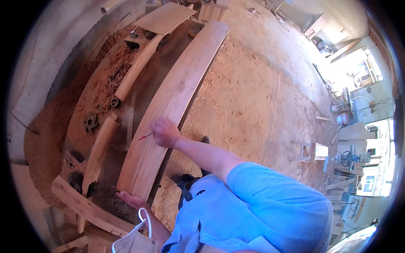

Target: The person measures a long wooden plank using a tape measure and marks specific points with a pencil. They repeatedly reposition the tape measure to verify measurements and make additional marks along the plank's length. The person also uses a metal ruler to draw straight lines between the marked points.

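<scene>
A long, smooth wooden board [179, 84] lies lengthwise across the workbench in front of me. My right hand [164, 131] rests over the board's near half, its fingers closed on a slim red pencil [145, 136] that points left across the wood. At the board's near end is my left hand [131, 200], its fingers stretched out against the end edge. A small dark bit shows by those fingertips, too small to name. The underside of the left hand is hidden.
Wood shavings cover the bench [78, 139]. Left of the board lie a narrow timber piece [139, 67], a curved timber [99, 154] and a metal tool [90, 122]. A flat panel [164, 19] sits at the far end. A white mask [134, 241] hangs below my left hand.
</scene>
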A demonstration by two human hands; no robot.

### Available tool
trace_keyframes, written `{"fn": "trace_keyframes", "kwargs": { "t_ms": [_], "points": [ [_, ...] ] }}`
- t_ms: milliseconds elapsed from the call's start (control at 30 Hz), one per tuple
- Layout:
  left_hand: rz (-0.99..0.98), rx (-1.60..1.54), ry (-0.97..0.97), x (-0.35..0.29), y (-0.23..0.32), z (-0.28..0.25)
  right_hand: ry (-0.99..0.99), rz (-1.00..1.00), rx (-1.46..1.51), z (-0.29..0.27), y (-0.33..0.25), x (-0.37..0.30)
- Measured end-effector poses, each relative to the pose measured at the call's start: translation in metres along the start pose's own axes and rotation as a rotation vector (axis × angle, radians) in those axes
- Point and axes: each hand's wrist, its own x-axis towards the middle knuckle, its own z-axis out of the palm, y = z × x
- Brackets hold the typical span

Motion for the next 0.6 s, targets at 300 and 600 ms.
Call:
{"fn": "trace_keyframes", "kwargs": {
  "t_ms": [300, 600],
  "points": [
    [0.059, 0.809, 0.145, 0.016, 0.005, -0.003, -0.038, -0.023, 0.28, 0.01, 0.017, 0.004],
    [1.151, 0.84, -0.008, -0.014, -0.041, 0.134, -0.213, 0.483, 0.479, -0.075, 0.165, 0.015]
  ]
}}
